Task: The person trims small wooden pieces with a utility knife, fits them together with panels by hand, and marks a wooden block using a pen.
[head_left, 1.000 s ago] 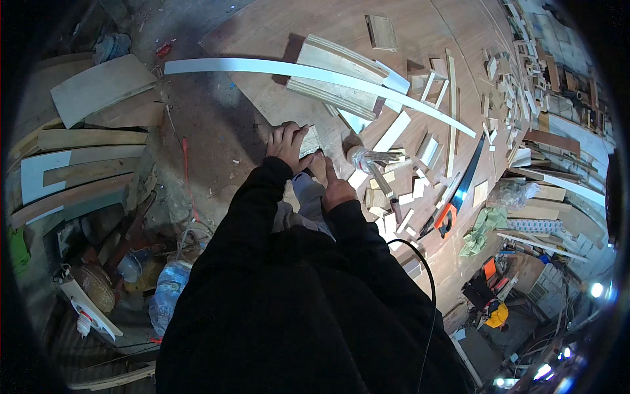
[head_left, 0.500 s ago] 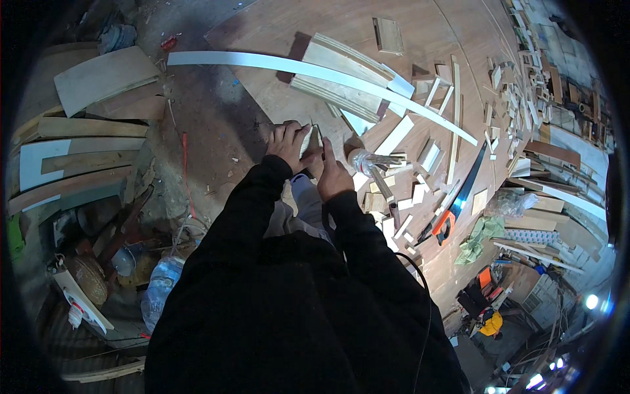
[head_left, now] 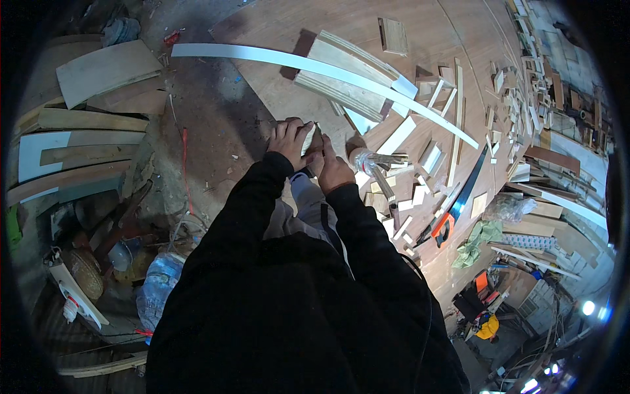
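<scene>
My left hand is wrapped over a small pale wood piece at the middle of the view. My right hand is against the piece's right side, its fingers bent and partly hidden. Just right of my hands is a clear plastic container with several stick-like things, too small to identify. Beyond them a long white curved strip lies across stacked grooved boards. Farther right lies a handsaw with an orange and black handle, among many small wood offcuts.
A wooden sheet bears the scraps. Stacked boards are on the left, a large water bottle at lower left, a red cord on the floor, green cloth at right, and clutter along both sides.
My hands stay on the wood piece. My right hand has shifted slightly, its fingers now higher along the piece's right side. The surroundings have drifted slightly in the view.
</scene>
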`<state>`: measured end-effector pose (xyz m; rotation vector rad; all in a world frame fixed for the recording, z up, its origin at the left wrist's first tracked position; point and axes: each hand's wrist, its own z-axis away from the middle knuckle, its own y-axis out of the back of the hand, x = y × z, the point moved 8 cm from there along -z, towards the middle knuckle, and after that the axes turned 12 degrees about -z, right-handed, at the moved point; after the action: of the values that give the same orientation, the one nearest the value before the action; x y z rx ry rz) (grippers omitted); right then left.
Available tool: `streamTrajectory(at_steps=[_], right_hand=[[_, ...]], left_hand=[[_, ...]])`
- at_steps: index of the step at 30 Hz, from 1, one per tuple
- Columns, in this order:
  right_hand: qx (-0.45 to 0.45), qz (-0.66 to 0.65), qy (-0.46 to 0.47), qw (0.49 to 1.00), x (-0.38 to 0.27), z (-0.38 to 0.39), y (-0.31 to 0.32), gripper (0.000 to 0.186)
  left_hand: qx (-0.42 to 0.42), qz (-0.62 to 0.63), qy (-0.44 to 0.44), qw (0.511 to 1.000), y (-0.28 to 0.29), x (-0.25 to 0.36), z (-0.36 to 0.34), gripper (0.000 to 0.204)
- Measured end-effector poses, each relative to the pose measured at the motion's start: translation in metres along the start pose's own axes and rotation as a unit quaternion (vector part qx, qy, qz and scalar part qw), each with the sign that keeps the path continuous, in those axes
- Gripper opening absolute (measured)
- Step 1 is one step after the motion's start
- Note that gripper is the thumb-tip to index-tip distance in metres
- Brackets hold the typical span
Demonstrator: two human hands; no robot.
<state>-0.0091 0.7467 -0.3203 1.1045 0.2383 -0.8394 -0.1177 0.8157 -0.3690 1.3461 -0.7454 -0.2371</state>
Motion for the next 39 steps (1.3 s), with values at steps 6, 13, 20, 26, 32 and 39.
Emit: streamTrajectory(at_steps=[6, 13, 20, 26, 32, 39], right_hand=[[0.01, -0.005, 0.024, 1.0, 0.001, -0.007, -0.006, 0.064], [-0.052, 0.054, -0.03, 0.997, -0.023, -0.022, -0.002, 0.066], [-0.047, 0.015, -0.045, 0.998, -0.001, -0.012, -0.007, 0.066], [-0.042, 0.011, -0.062, 0.997, 0.006, 0.005, -0.007, 0.074], [-0.11, 0.047, -0.146, 0.982, 0.021, 0.037, -0.007, 0.071], [-0.075, 0.05, -0.114, 0.989, 0.024, 0.04, -0.009, 0.082]], left_hand=[[-0.005, 0.002, -0.011, 1.0, -0.001, 0.0, 0.0, 0.082], [0.023, -0.003, -0.016, 1.0, -0.005, 0.0, 0.004, 0.084], [0.046, -0.007, -0.011, 0.999, -0.002, 0.002, 0.002, 0.081], [0.074, -0.006, -0.017, 0.997, -0.003, 0.0, -0.001, 0.079], [0.071, -0.002, -0.014, 0.997, -0.002, 0.004, -0.002, 0.078], [0.079, -0.003, -0.019, 0.997, -0.002, 0.003, 0.002, 0.078]])
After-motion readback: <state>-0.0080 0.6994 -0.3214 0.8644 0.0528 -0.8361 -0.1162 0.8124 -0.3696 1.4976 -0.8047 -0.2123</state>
